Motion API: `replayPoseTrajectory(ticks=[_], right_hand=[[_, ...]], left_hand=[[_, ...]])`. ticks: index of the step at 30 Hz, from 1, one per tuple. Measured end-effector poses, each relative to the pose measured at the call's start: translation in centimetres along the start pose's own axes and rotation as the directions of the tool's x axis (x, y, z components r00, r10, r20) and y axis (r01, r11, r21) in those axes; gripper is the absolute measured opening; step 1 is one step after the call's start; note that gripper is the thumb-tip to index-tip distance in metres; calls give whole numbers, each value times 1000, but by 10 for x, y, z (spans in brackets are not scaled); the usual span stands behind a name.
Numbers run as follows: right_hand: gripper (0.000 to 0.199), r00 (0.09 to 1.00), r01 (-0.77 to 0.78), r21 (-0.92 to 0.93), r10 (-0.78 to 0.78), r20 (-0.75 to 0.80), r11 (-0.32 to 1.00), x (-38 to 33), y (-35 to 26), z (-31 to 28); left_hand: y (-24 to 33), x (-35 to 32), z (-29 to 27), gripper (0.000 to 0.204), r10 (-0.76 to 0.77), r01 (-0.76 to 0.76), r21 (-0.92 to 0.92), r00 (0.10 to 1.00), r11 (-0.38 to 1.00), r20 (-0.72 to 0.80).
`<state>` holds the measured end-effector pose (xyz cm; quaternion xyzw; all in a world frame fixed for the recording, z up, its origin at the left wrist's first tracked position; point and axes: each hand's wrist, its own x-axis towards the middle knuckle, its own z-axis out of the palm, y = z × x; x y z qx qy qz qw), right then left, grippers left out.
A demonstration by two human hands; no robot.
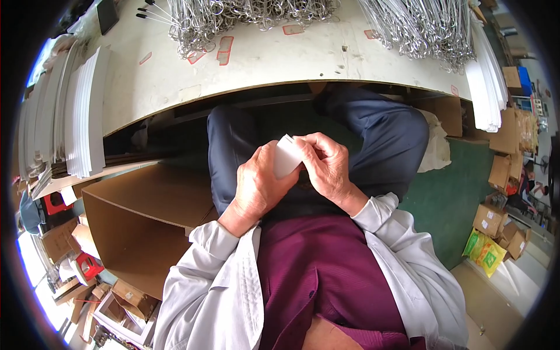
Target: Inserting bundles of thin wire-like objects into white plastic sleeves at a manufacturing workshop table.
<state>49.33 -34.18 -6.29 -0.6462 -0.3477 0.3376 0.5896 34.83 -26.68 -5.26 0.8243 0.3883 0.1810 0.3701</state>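
Above my lap, both hands hold a small, narrow white box [287, 156], apparently of thin card, tilted with its end pointing away from me. My left hand [257, 179] wraps round its left side, thumb along the lower part. The fingers and thumb of my right hand [328, 169] pinch its upper right corner, where an edge or flap shows. Whether anything is inside the box cannot be seen. My left fingertips are partly hidden behind it.
Piles of metal wire rods with looped ends [251, 14] lie on the white table [280, 61]. Flat white cartons stand stacked at its left [87, 111] and right [487, 87] ends. A large open cardboard box [146, 204] stands at my left; a yellow-green bag [485, 251] lies far right.
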Motion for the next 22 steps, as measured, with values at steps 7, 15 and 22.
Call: replayPoseTrajectory(ticks=[7,15,22], right_hand=[[38,972,226,-246,-201,122,942,-3,-6,4],[35,972,223,-172,-205,116,959,-3,-2,11],[34,984,-95,161,69,164,982,28,-13,7]], left_hand=[[-12,4,0,56,37,-37,-15,999,999,-38],[-16,0,1,57,43,-40,59,998,997,-55],[-19,8,-69,57,-146,216,-202,938,955,313]])
